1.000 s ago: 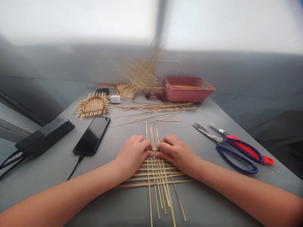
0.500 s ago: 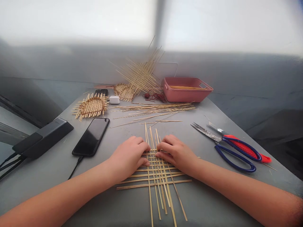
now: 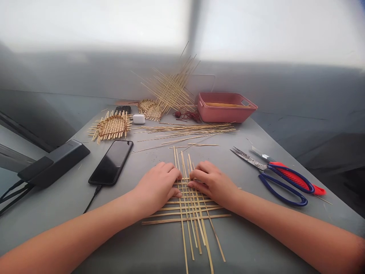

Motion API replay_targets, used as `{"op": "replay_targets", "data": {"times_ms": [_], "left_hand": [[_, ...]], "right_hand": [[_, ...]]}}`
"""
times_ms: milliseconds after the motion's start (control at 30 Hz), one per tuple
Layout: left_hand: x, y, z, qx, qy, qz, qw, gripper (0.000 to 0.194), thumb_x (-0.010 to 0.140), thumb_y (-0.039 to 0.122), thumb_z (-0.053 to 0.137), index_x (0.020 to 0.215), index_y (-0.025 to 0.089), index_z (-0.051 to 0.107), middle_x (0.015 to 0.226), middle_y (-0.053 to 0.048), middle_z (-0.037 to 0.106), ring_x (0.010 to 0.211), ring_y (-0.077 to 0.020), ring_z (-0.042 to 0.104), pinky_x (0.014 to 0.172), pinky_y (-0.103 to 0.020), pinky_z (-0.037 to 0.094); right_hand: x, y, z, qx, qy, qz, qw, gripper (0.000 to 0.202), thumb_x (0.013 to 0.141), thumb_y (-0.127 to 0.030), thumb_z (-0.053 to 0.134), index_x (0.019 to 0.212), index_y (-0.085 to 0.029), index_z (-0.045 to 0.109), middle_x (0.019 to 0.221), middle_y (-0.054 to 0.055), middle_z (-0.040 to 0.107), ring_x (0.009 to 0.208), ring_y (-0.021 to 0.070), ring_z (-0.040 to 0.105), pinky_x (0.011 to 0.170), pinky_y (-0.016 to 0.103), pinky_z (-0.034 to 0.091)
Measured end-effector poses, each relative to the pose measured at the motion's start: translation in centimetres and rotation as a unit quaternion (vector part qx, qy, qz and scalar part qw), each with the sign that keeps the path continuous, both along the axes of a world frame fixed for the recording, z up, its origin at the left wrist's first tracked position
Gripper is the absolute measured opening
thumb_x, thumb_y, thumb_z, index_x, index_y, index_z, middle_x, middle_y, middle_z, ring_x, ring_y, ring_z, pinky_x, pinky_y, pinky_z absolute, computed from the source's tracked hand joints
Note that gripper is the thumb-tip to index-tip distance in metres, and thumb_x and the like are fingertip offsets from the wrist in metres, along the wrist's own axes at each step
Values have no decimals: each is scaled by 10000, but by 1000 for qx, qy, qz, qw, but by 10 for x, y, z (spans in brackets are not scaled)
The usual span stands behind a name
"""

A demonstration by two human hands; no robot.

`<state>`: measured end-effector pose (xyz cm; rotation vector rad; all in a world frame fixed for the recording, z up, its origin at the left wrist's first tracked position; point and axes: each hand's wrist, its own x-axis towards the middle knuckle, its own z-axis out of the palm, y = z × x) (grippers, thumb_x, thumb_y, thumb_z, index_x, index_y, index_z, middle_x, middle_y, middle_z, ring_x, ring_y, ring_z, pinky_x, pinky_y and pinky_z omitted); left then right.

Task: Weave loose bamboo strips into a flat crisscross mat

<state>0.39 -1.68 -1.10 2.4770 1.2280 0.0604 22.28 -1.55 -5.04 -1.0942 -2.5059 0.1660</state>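
A loose lattice of woven bamboo strips (image 3: pixel 190 208) lies flat on the grey table in front of me, with long strip ends sticking out towards me and away. My left hand (image 3: pixel 160 185) is closed at its upper left part, thumb and fingertips on the strips. Opposite it, my right hand (image 3: pixel 213 180) pinches the upper right part, its fingertips close to those of the left. The strip portions under both palms are hidden.
Scissors (image 3: pixel 282 180) and a red-handled knife (image 3: pixel 293 178) lie at right. On the left are a phone (image 3: pixel 111 163) and a black power brick (image 3: pixel 57 161). Behind are loose strips (image 3: pixel 188 130), a pink basket (image 3: pixel 225 114), woven pieces (image 3: pixel 112 125) and an earbud case (image 3: pixel 138 118).
The view has shifted very slightly. Both hands stay at the same upper part of the lattice, with hardly any movement of fingers or strips.
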Motion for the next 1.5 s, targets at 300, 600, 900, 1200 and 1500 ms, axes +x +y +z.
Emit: {"op": "replay_targets", "data": {"times_ms": [300,600,900,1200,1500], "left_hand": [[-3,-1,10,-15,-19,-6,1000,207,834,333,637,996,207,615,1015,-53,608,975,-245,534,833,-355,438],[3,-11,9,12,7,-5,1000,418,777,473,679,1087,204,598,1052,-72,591,991,-276,522,834,-379,440],[-3,6,11,-109,-181,133,968,462,788,468,621,1141,192,510,1130,-91,638,926,-230,622,827,-388,483],[-10,32,8,-316,-324,256,854,521,701,523,695,1038,195,471,1019,-84,732,835,-192,672,705,-314,485],[-13,36,8,-431,-436,250,749,611,544,460,855,970,188,512,864,-29,715,765,-133,646,766,-290,499]], "right_hand": [[1,1,10,-63,41,-1,997,158,905,-338,570,844,-201,622,804,41,570,784,186,504,708,301,430],[4,2,16,-103,80,1,991,62,879,-240,594,857,-194,630,773,24,580,763,171,529,711,298,446],[17,8,50,-143,157,-45,976,152,885,-317,562,896,-189,641,816,33,645,732,153,566,661,281,463],[62,81,92,-198,95,-174,960,238,789,-410,608,898,-206,661,852,43,698,791,199,627,670,309,485],[71,139,113,-197,-74,-194,958,184,712,-243,651,879,-231,727,907,16,731,800,208,652,593,259,445]]}}
